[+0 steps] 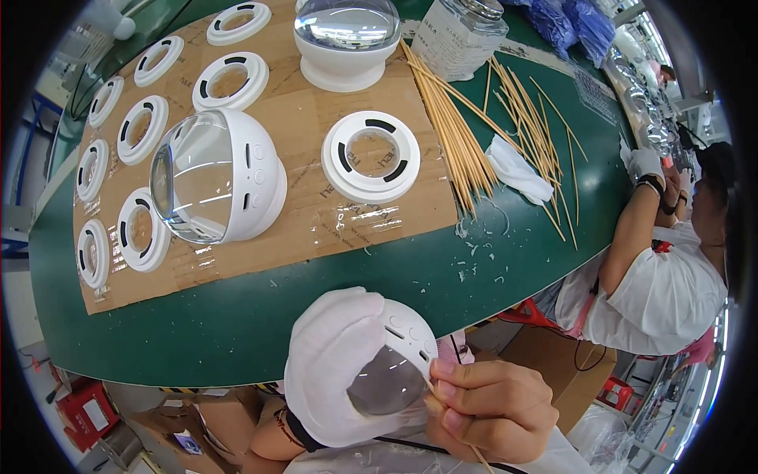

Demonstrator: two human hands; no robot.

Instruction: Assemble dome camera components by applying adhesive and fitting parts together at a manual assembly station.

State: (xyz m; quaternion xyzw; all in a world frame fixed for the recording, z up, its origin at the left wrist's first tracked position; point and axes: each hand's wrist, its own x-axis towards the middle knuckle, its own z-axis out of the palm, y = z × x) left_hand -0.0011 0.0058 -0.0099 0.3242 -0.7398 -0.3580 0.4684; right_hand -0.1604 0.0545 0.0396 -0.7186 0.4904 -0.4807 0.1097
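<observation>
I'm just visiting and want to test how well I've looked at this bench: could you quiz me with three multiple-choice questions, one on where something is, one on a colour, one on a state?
1. Where does the domed unit lying on its side rest?
A. on the cardboard sheet
B. on the bare green mat
C. in a co-worker's lap

2. What colour is the table mat?
A. red
B. green
C. yellow

3. What is the right hand doing?
A. lying flat and empty
B. pinching a thin wooden stick against the held dome
C. gripping a bottle

Answers:
1 A: the domed unit lies on the cardboard sheet among the white rings.
2 B: the table mat is dark green.
3 B: the right hand holds a wooden stick at the edge of the white dome housing, which the gloved left hand cups.
</observation>
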